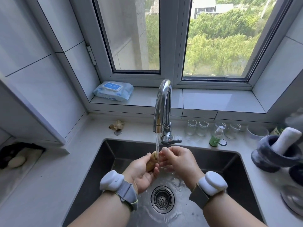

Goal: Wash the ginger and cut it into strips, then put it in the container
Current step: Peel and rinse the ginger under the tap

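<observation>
Over the middle of the sink (91, 169), the left hand (144, 172) lies palm up with its fingers and thumb curled round the ginger (152, 163), gripping it under the water (157, 143) that runs from the tap (162, 108). The right hand (178, 159) is just beside it, its wet fingers (164, 159) loosely bent and touching the ginger's right side; whether they pinch it or only rub it cannot be told. Each wrist wears a white and grey band, and the drain (162, 199) sits below the hands in the wet basin. On the bench behind the sink's back left corner lies a second ginger piece (117, 125). Along the back edge to the right of the tap stand 4 jars (191, 126), with a green bottle (216, 136) in front of them. A mortar (270, 159) with a white pestle (286, 140) leaning in it sits at the bench's right edge. A wipes pack (113, 91) rests on the left end of the sill (213, 100).
</observation>
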A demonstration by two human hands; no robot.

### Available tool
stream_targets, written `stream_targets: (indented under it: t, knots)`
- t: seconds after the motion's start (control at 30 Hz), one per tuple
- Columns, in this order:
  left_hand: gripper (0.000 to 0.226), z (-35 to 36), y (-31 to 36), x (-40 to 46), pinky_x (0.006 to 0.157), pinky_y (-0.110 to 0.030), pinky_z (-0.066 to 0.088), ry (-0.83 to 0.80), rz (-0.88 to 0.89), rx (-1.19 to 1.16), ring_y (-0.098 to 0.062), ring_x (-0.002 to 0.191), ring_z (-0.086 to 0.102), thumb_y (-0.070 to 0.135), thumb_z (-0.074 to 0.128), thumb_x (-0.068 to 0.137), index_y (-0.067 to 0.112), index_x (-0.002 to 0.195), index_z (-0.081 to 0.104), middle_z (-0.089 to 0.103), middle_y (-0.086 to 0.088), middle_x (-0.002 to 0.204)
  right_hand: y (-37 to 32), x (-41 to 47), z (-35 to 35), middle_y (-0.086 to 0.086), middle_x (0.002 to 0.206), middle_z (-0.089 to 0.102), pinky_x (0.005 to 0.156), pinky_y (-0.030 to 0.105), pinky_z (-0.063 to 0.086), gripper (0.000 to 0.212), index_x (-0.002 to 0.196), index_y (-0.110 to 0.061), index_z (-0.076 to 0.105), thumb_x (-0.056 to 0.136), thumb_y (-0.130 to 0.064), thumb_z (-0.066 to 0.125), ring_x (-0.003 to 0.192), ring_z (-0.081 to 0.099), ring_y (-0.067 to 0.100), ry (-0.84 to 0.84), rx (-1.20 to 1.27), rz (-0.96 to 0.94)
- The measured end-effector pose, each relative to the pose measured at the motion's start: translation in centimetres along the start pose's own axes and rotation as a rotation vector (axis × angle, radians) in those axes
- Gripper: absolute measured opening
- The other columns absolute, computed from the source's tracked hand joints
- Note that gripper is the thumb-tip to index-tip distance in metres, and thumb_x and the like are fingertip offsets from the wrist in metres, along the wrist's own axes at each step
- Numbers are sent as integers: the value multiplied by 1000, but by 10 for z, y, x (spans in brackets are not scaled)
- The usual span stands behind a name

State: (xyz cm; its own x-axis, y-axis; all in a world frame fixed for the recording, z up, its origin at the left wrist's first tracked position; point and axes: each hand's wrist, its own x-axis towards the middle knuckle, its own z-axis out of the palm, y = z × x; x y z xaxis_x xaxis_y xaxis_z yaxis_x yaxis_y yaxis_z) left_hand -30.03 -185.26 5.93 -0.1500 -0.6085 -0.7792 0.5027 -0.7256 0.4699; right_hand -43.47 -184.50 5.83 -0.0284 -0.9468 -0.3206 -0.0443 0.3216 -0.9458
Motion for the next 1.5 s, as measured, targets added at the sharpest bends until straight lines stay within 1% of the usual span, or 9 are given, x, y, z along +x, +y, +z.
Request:
stream_targets:
  t: [0.17, 0.33, 0.47, 0.6, 0.73, 1.0, 1.1, 1.2, 1.5]
  knots:
    - [40, 3, -3, -4, 37, -16, 43, 22, 38, 41, -11, 49, 50, 30, 42, 101, 5, 80, 66, 61, -5, 57, 2, 2, 0, 1, 76, 74, 62, 28, 59, 11, 87, -20, 75, 77, -19, 80, 70, 71, 13, 26, -272, -101]
    - [37, 4, -5, -8, 42, -18, 46, -24, 86, 183, -11, 59, 53, 33, 40, 101, 9, 93, 66, 63, -3, 63, 0, 2, -1, -6, 68, 71, 64, 20, 54, 11, 82, -22, 73, 76, -29, 78, 64, 66, 4, 60, -414, -166]
    - [35, 6, -8, -9, 41, -18, 45, -13, 123, 212, -11, 53, 51, 30, 40, 102, 5, 97, 64, 62, -6, 63, -3, 4, -1, -6, 67, 70, 64, 21, 53, 6, 78, -23, 73, 75, -19, 70, 65, 65, 5, 96, -494, -202]
    - [35, 5, -4, -10, 42, -18, 46, -5, 116, 196, -11, 57, 48, 31, 44, 100, 2, 105, 63, 60, -12, 82, -2, 8, -6, -1, 72, 75, 67, 30, 61, 13, 81, -21, 77, 81, -12, 68, 70, 72, 12, 30, -330, -99]
    - [28, 3, -3, -7, 44, -17, 47, -9, 184, 273, -9, 56, 50, 26, 44, 101, 6, 100, 63, 59, -6, 71, -3, 8, -6, 3, 74, 75, 56, 21, 54, 10, 85, -15, 76, 81, -24, 79, 67, 69, 9, -48, -258, -51]
    - [29, 2, -4, -5, 49, -19, 46, -16, 323, 443, -9, 54, 49, 25, 43, 102, 6, 94, 63, 55, -7, 73, 0, 6, -3, 7, 71, 69, 52, 24, 53, 14, 88, -6, 68, 82, -15, 76, 57, 64, 10, -41, -128, 29]
    - [32, 4, -5, -7, 46, -19, 46, -28, 291, 413, -8, 52, 50, 28, 42, 102, 5, 98, 63, 60, -7, 72, 0, 7, 0, 7, 68, 71, 55, 32, 58, 5, 82, -10, 70, 77, -10, 70, 58, 66, 13, 32, -191, 0]
    - [36, 6, -3, -10, 42, -17, 45, -17, 187, 325, -9, 52, 49, 33, 42, 101, 6, 95, 64, 64, -6, 65, -2, 6, -2, 11, 74, 73, 55, 28, 55, 14, 86, -8, 72, 80, 0, 63, 62, 69, 13, 7, -101, 30]
    - [38, 1, -3, -6, 40, -17, 44, 8, 127, 342, -8, 51, 48, 41, 46, 97, 9, 103, 65, 60, -7, 77, -2, 5, -8, 6, 75, 75, 55, 23, 55, 16, 90, -11, 73, 78, -18, 82, 70, 74, 18, -57, -268, -75]
